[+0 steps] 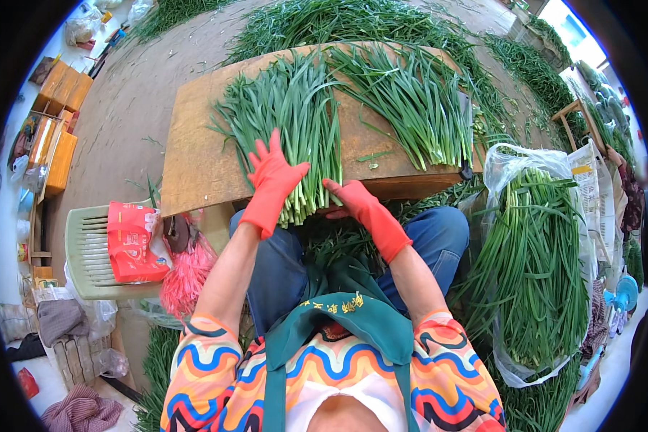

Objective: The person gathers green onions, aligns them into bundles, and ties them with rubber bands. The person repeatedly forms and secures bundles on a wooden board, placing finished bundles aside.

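A thick bundle of garlic chives (297, 119) lies on a wooden board (200, 140), its pale cut ends towards me and reaching over the near edge. My left hand (274, 175), in a red rubber glove, rests on the bundle's left side with its fingers spread. On the other side, my right hand (356, 201), gloved alike, is at the stem ends. Its thumb touches the side of the stems, and the other fingers are lower, their tips partly hidden beneath the ends. A second, looser bunch of chives (410, 102) lies on the board's right half.
Right of my knee, a clear plastic bag (510, 156) holds more chives (540, 270). On the left, a green plastic stool (89, 254) carries a red bag (135, 243) and pink ties (186, 275). A large chive heap (345, 24) lies on the floor behind the board.
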The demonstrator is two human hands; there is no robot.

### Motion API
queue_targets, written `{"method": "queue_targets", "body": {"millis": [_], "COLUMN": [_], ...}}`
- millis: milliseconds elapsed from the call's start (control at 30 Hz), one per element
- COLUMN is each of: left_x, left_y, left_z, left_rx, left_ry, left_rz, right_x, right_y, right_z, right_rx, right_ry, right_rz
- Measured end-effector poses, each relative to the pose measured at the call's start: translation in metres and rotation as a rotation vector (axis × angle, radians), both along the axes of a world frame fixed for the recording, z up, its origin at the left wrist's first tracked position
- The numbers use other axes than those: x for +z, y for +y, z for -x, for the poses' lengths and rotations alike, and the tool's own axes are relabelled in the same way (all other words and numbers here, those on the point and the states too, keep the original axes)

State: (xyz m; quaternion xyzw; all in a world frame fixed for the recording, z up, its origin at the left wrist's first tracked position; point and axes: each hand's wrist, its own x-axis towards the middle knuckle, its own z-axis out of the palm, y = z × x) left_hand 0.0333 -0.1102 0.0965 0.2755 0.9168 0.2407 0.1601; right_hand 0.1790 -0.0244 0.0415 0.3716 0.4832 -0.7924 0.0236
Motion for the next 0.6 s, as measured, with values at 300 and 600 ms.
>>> {"method": "queue_targets", "body": {"millis": [300,600], "left_x": [0.007,0.003], "left_y": [-0.024,0.014], "left_z": [0.021,0.021], "left_rx": [0.01,-0.136], "left_ry": [-0.16,0.116], "left_rz": [-0.381,-0.144], "right_x": [0.047,0.045], "right_y": [0.045,0.038], "right_z": [-0.011,0.039], "right_rx": [0.146,-0.032], "right_ry": [-0.233,-0.029], "right_rz": [-0.649,-0.338]}}
